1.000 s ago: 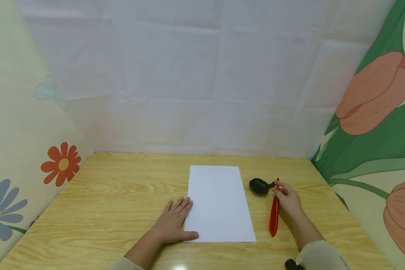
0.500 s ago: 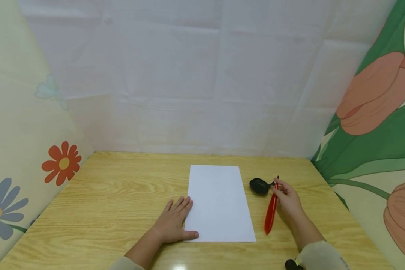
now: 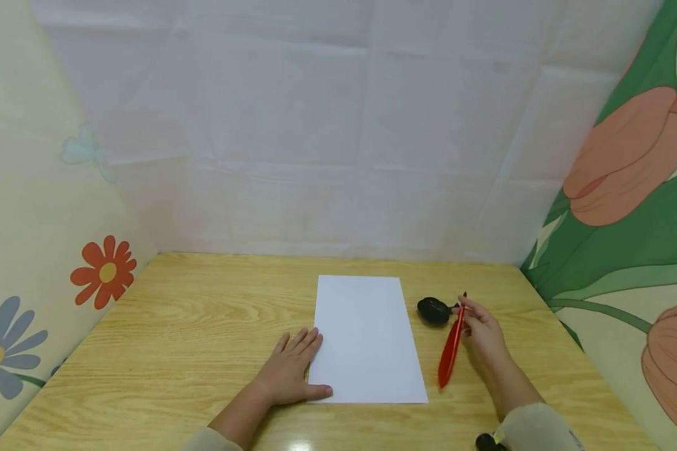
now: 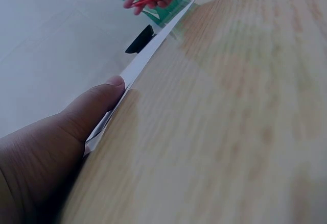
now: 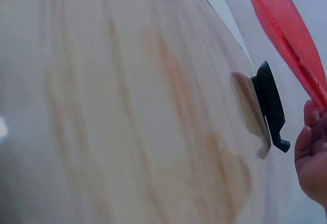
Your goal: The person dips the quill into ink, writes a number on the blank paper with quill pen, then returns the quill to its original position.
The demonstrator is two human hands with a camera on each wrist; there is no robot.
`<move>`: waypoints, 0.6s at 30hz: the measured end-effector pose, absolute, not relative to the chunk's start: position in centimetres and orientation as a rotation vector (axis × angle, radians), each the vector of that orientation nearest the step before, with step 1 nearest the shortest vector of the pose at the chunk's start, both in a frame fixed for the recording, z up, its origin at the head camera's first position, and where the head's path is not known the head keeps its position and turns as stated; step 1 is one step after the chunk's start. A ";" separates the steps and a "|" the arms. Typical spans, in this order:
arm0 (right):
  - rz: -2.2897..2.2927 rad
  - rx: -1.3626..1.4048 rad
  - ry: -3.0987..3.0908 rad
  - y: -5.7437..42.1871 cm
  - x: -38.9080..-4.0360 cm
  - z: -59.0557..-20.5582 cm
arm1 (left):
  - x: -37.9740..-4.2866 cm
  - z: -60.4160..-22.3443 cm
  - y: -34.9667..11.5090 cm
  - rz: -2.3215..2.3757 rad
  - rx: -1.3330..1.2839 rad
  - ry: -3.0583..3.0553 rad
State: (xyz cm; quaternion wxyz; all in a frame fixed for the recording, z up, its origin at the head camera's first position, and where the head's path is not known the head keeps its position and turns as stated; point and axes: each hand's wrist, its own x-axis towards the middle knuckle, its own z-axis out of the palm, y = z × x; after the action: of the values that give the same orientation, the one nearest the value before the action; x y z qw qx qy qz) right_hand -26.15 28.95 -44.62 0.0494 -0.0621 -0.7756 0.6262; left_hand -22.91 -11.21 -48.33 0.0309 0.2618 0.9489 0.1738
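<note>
My left hand [image 3: 290, 371] lies flat with spread fingers on the left edge of a white sheet of paper [image 3: 367, 338]; its thumb [image 4: 104, 99] presses the near left corner. The right hand [image 3: 485, 335] pinches a red feather-shaped pen [image 3: 450, 354] near its narrow dark-tipped end. That tip points away from me, and the broad red end slants down toward the paper's right side. In the right wrist view the pen's broad vane [image 5: 288, 27] shows a darker central spine. Just left of the right fingertips is a black oval dish [image 3: 433, 311] with a short handle.
The light wooden table [image 3: 214, 313] meets a white cloth backdrop [image 3: 338, 156] at its far edge. Flower-patterned panels stand at left and right. A small black object [image 3: 488, 441] shows by the right sleeve at the near edge.
The pen's broad lower end has swung left, toward the paper, within the right fingers. The left hand, the paper and the black dish have stayed in place.
</note>
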 end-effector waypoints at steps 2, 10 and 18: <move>1.876 -0.176 -2.376 29.0 -26.2 -44.8 | -22.9 -48.3 -11.2 0.536 0.804 2.923; 1.856 -0.163 -2.346 29.1 -26.4 -45.3 | -23.0 -48.4 -11.2 0.529 0.808 2.925; 1.791 -0.265 -2.375 29.1 -26.4 -45.3 | -22.9 -48.3 -11.2 0.527 0.806 2.916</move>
State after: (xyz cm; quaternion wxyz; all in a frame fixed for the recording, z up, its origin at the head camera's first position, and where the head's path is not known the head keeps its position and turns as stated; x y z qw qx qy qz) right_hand -26.39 29.06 -45.26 0.0777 -0.0884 -0.7928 0.5980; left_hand -22.92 -11.24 -48.29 0.0352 0.2622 0.9490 0.1716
